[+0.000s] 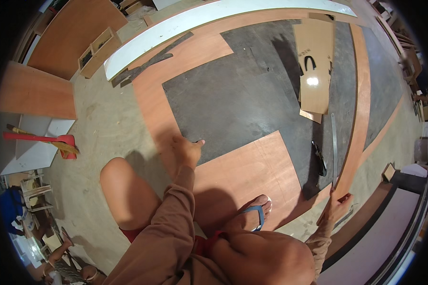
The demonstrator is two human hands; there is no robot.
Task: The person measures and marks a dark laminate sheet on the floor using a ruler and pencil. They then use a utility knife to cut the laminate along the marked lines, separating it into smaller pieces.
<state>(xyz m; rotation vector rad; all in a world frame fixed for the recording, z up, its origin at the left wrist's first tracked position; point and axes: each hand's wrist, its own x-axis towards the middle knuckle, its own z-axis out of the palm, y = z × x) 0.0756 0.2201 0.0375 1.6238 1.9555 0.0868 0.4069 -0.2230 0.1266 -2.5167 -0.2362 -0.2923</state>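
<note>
My left hand rests by the edge where a dark grey sheet meets the reddish plywood. Its thumb is stretched out to the right; the other fingers show only in part, and it holds nothing that I can see. At the lower right, my right hand is closed round the near end of a long narrow wooden strip. The strip runs away from me along the sheet's right side. A thin metal ruler lies beside it, close to a black-handled tool.
Tan board pieces lie on the sheet's far right. A long white panel crosses the far side. Left are a wooden box and a red-handled brush. A long pale panel with dark edges stands lower right. My sandalled foot is on the plywood.
</note>
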